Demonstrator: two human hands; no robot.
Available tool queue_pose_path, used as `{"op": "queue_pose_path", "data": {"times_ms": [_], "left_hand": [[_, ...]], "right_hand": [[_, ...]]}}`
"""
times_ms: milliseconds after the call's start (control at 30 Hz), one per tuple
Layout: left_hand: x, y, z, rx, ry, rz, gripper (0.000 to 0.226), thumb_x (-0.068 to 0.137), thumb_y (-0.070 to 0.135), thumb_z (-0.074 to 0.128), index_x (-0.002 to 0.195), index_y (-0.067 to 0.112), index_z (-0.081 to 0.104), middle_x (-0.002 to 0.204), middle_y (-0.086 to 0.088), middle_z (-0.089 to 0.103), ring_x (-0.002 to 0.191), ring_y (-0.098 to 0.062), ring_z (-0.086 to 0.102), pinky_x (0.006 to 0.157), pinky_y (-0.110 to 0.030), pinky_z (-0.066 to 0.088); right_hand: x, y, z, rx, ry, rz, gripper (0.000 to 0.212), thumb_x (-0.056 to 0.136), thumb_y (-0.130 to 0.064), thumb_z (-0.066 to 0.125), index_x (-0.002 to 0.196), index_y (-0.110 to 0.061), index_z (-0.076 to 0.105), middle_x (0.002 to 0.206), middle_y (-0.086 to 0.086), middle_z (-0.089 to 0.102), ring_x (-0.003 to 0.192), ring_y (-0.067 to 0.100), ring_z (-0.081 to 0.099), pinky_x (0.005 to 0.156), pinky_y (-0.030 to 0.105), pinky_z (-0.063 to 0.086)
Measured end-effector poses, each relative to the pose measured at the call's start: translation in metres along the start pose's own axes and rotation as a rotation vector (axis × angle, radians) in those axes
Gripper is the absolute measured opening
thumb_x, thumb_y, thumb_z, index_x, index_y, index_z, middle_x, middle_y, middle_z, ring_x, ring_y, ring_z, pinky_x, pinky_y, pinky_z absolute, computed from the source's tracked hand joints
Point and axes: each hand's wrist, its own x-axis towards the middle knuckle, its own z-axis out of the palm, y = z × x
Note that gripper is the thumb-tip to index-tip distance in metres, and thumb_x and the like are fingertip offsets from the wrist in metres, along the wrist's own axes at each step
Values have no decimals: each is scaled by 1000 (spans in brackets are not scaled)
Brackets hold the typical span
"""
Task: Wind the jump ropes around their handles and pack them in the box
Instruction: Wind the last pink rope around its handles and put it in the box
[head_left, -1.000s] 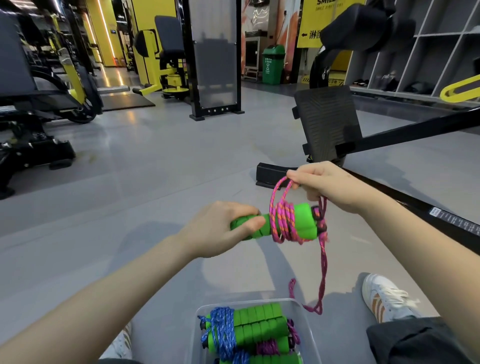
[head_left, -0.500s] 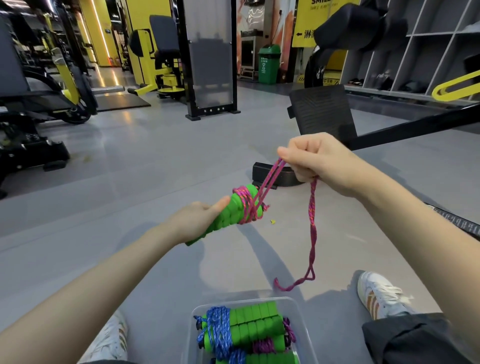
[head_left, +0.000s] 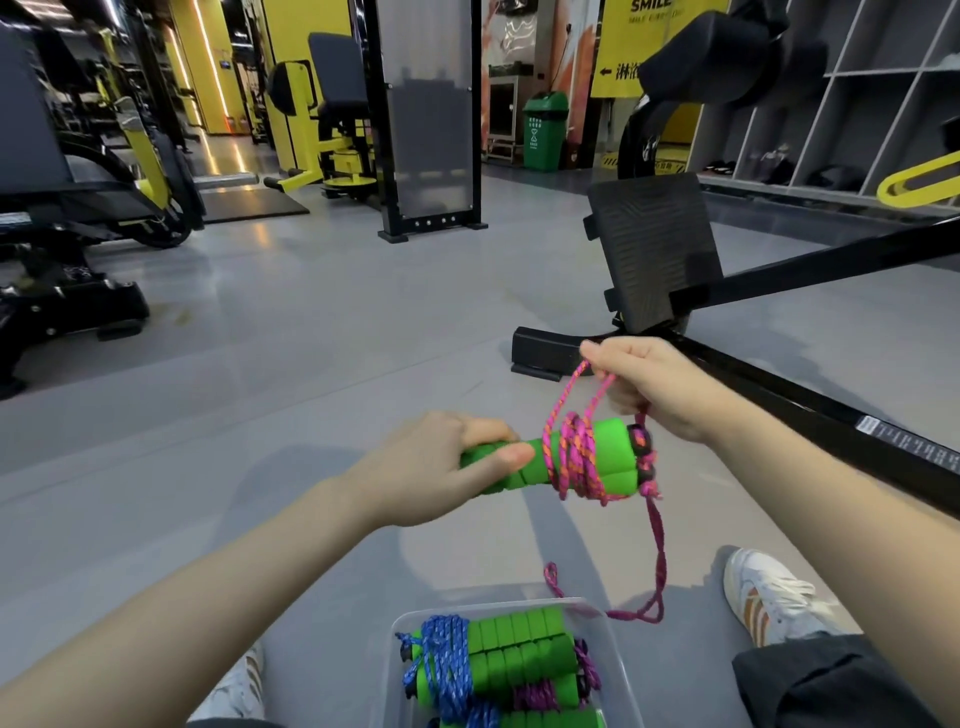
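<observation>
My left hand (head_left: 441, 465) grips the left end of a pair of green foam jump-rope handles (head_left: 608, 460), held level in front of me. Pink rope (head_left: 576, 457) is coiled several times around their middle. My right hand (head_left: 649, 384) pinches a loop of that rope just above the handles' right end. A loose tail of the rope (head_left: 657, 561) hangs down toward the floor. Below, a clear plastic box (head_left: 395, 654) holds wound green-handled ropes (head_left: 514, 657), one with blue cord, one with purple.
I sit on a grey gym floor, with white sneakers (head_left: 769, 597) on either side of the box. A black machine frame with a footplate (head_left: 654, 249) runs along the right. Yellow and black gym machines (head_left: 322, 135) stand farther back on the left.
The handles have swung from pointing away to lying level again. My right hand has come down closer to them, bringing the rope round, and the hanging tail is shorter.
</observation>
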Motion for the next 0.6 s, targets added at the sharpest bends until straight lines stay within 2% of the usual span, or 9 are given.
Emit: {"op": "queue_pose_path", "data": {"times_ms": [67,133,200,267,333,400,467,500,600], "left_hand": [[5,8,5,-107,43,-7,36,81,67,24,72,44,50,64,6,50,65,-9,46,64,-26,39],[9,6,8,-229,115,-63,38,80,67,28,66,41,52,62,7,46,63,-8,42,65,-29,39],[12,-3,7,-330,195,-183,58,77,72,31,70,20,56,64,12,45,65,-8,41,68,-37,41],[9,-14,4,-340,266,-300,68,72,76,32,62,10,46,61,5,40,59,-10,36,59,-36,35],[6,-21,2,-362,290,-387,78,69,78,31,62,1,45,60,-4,42,56,-14,37,58,-31,30],[7,-20,2,-434,299,-455,86,71,77,35,69,-7,51,61,-9,50,55,-15,44,58,-29,34],[10,-17,2,-508,323,-532,76,83,69,40,67,-5,55,59,-9,55,54,-17,48,56,-27,36],[12,-17,2,-549,340,-577,70,86,65,41,64,1,57,58,-8,57,53,-19,49,55,-26,37],[12,-20,-3,-801,277,-627,63,79,72,41,68,13,62,58,-9,57,51,-21,48,58,-29,39]], "right_hand": [[-2,18,4,80,-14,120,34,89,-23,58,58,-9,54,51,1,44,42,10,40,46,24,31],[-6,31,10,145,35,185,39,86,-5,54,50,-20,59,42,-6,52,37,4,47,44,21,40],[-6,33,14,71,44,120,30,80,-6,53,55,-20,42,36,-9,37,31,5,28,38,19,25],[0,28,15,65,13,102,38,94,-14,46,59,-18,33,44,-5,25,37,6,15,46,19,11],[4,19,16,71,13,79,44,99,-21,41,55,-21,36,47,-6,20,39,6,12,45,19,8],[6,14,16,86,32,41,44,99,-25,42,56,-20,34,45,-8,20,38,6,13,41,16,10],[6,12,20,85,40,21,41,99,-27,42,60,-17,35,44,-10,21,37,6,14,39,14,15],[6,12,23,82,27,26,38,99,-28,41,65,-13,42,43,-10,21,37,6,14,38,14,17],[6,14,29,70,9,93,36,100,-31,38,81,-7,56,42,-10,21,36,6,14,37,14,21]]}}
